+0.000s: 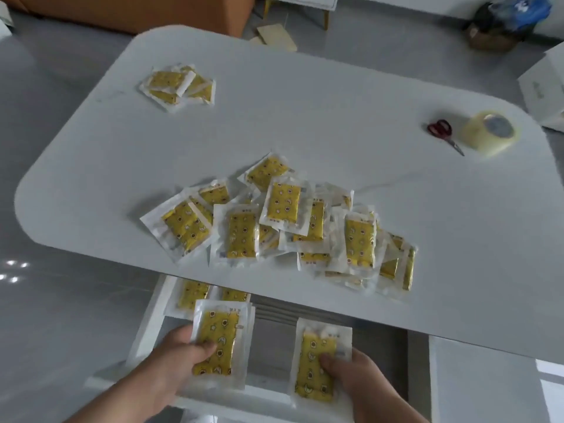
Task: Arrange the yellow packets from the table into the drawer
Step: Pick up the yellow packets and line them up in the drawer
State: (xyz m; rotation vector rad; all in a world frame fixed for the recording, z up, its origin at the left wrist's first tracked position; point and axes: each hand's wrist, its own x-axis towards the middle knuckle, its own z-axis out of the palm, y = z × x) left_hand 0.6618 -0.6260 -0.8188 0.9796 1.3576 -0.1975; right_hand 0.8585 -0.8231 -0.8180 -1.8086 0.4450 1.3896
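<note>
A heap of several yellow packets (287, 227) in clear wrappers lies near the front edge of the white table (305, 117). A smaller pile of packets (178, 85) sits at the far left. Below the table edge the white drawer (146, 328) stands pulled out, with packets (195, 293) lying at its back left. My left hand (180, 358) grips a small stack of packets (218, 340) over the drawer's left side, thumb on top. My right hand (351, 377) grips one packet (317, 361) over the drawer's middle, thumb pressed on its face.
Red-handled scissors (442, 132) and a roll of clear tape (491, 132) lie at the table's far right. A white box (546, 90) stands beyond the right edge. An orange sofa (128, 10) and a bag (503, 22) are on the floor behind.
</note>
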